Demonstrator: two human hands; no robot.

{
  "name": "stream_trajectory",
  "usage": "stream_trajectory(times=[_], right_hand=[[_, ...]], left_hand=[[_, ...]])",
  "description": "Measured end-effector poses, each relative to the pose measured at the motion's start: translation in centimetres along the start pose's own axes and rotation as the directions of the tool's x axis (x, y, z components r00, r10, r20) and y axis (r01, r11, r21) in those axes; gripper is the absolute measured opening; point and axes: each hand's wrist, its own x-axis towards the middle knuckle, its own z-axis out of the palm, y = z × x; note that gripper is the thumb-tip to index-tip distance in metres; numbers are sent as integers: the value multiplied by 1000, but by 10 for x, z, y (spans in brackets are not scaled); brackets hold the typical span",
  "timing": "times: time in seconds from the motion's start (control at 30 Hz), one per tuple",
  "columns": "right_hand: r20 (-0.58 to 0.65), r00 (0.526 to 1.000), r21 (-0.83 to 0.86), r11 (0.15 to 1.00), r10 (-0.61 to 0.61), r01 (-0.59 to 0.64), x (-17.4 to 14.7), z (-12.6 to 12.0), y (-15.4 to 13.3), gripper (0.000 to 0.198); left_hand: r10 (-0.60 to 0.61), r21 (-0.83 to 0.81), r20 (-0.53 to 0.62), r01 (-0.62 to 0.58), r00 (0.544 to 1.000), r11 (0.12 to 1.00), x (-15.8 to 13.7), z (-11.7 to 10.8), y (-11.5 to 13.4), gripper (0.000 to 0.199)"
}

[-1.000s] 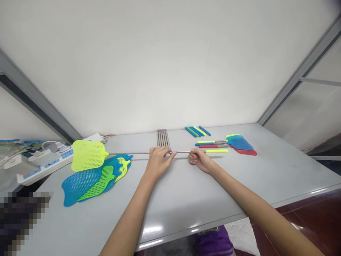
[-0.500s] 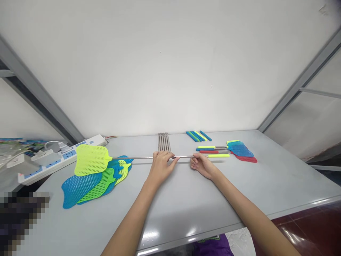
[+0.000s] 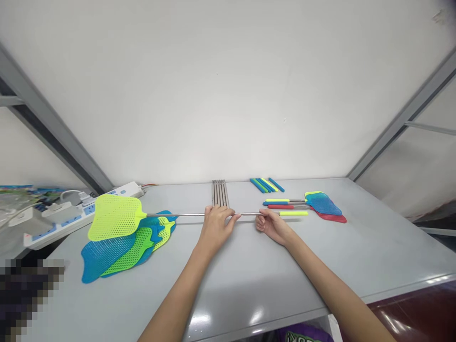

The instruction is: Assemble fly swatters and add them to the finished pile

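Note:
A fly swatter with a yellow mesh head [image 3: 116, 217] is stretched crosswise above the table, its thin metal rod [image 3: 178, 215] running to a yellow grip [image 3: 294, 213] at the right. My left hand [image 3: 218, 225] is closed on the middle of the rod, thumb and fingers pinching it. Near the grip, my right hand [image 3: 271, 226] has its fingers curled round the rod. Below the yellow head lie loose mesh heads, among them a blue one [image 3: 105, 254] and a green one [image 3: 131, 251]. Just beyond my left hand, several metal rods [image 3: 219, 191] lie side by side.
Several coloured grip tubes [image 3: 265, 185] lie near the wall. Swatters with blue [image 3: 322, 203] and red heads [image 3: 333, 217] are stacked at the right of the grey table [image 3: 249, 285]. A white power strip [image 3: 59, 228] with plugs runs along the left edge.
The yellow head has shifted a little left, and more rod shows between it and my left hand. Both hands keep their hold. The view has tilted slightly.

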Motion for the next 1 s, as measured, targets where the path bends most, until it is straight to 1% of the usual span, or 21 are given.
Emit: stream_trajectory(times=[0.17,0.43,0.63,1.0], right_hand=[[8,1000,5,1000,11,-11,1,-1,0,33],[-4,1000,-35,999,-17,17,-2,3,-1,37],[11,1000,-60,998,-21,22,-4,4,-1,34],[-6,1000,-44,999,-29,29,-5,2,-2,35]], left_hand=[[-2,19,-5,2,1000,1000,0,-1,2,25],[-8,28,-5,8,1000,1000,-1,-2,4,24],[-3,38,-3,3,1000,999,-2,-1,5,24],[-4,9,29,4,1000,1000,-3,1,10,23]])
